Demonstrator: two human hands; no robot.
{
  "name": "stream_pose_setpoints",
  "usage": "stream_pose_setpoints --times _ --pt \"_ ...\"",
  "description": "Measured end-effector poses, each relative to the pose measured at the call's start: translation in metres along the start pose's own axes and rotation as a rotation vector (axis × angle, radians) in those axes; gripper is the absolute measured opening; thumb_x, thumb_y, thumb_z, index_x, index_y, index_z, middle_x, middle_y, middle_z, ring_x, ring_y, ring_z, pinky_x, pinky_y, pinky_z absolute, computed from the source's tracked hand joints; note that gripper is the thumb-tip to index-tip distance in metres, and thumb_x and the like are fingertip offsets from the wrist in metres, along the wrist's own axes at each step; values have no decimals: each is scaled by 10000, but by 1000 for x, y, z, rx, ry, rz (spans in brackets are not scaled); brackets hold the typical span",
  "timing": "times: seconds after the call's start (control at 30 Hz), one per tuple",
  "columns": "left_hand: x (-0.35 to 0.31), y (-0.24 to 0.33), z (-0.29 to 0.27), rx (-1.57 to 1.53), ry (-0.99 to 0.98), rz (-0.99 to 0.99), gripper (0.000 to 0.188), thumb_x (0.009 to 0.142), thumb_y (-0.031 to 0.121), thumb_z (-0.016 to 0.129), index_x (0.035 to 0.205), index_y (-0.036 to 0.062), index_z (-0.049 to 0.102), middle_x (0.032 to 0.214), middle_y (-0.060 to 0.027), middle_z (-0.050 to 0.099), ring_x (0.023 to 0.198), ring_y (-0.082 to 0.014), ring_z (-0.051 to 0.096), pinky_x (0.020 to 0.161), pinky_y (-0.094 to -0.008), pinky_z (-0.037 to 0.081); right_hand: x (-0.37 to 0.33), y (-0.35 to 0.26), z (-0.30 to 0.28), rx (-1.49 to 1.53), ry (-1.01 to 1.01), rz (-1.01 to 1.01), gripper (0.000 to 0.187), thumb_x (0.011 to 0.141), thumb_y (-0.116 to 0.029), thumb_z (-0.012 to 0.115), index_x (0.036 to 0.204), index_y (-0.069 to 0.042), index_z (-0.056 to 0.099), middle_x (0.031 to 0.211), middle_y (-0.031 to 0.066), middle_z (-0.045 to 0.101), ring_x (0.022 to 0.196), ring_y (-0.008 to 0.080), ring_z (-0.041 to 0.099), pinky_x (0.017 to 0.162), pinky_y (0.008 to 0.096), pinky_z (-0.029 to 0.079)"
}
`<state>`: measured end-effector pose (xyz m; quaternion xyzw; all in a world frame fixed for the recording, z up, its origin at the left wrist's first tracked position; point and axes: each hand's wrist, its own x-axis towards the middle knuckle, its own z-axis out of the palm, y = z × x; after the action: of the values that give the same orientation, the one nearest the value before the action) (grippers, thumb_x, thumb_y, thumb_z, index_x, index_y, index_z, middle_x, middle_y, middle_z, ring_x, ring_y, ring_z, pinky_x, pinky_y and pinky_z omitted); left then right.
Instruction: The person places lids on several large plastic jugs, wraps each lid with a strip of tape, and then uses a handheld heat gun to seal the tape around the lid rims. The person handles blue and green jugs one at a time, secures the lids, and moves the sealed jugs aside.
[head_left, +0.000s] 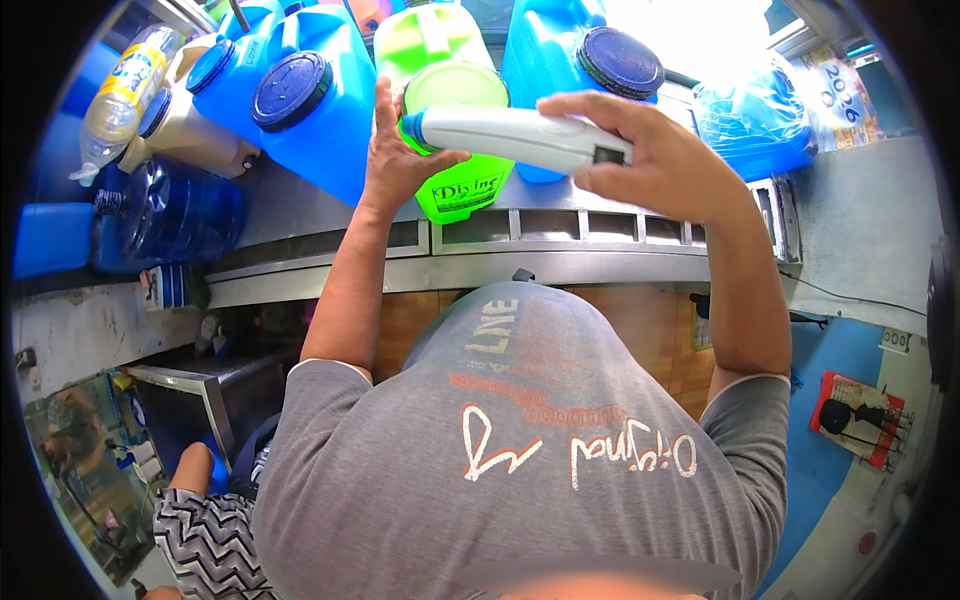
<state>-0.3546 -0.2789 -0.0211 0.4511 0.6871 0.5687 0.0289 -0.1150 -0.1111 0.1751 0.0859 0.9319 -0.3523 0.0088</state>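
My right hand [645,150] grips a white wand-shaped tool [520,135] with a teal tip, holding it level over a bright green jug [450,70]. My left hand [400,150] reaches up to the jug's round pale-green cap [455,88] and touches the tool's teal end. The green jug stands on a metal counter [560,265] between large blue jugs.
Blue jugs with dark blue caps [300,90] [590,60] flank the green one. A beige jug [185,125], a clear bottle [125,95] and a dark blue round bottle [180,210] lie at the left. Another person in a zigzag-patterned top [205,540] is at lower left.
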Motion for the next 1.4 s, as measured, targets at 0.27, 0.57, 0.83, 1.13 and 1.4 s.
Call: stream_pose_setpoints --times 0.27,0.57,0.83,1.13,1.4 --pt "1 -2 2 -39 2 59 1371 611 404 967 1580 37 68 1430 -257 495 1312 -364 523 1093 -440 440 57 14 -45 -261 108 28 609 864 -301 657 1451 -189 539 1016 154 667 771 178 641 692 277 554" --pt "4 2 1 -126 -35 29 1387 597 406 975 1587 63 67 1448 -240 480 1347 -332 496 1115 -432 428 36 24 -94 -371 53 63 619 845 -323 654 1441 -186 559 984 125 656 680 137 558 579 261 485" --pt "21 1 -10 -372 -71 -45 1142 761 570 815 1574 49 205 1390 -206 549 1312 -282 510 1110 -393 409 -49 102 -56 81 108 169 611 850 -296 663 1441 -181 563 921 42 653 660 65 504 564 238 451" --pt "40 13 -8 -175 89 -60 1029 896 813 407 1517 -5 342 1274 -163 640 1201 -217 574 1022 -318 453 -97 168 70 932 111 146 646 817 -175 669 1447 -103 545 911 26 614 643 44 494 564 197 418" --pt "37 18 10 -313 105 -216 1031 922 810 321 1520 -30 329 1345 -203 585 1250 -240 562 1055 -327 447 -85 190 91 1224 26 97 654 838 -198 717 1449 -75 520 938 38 587 655 75 492 549 222 382"
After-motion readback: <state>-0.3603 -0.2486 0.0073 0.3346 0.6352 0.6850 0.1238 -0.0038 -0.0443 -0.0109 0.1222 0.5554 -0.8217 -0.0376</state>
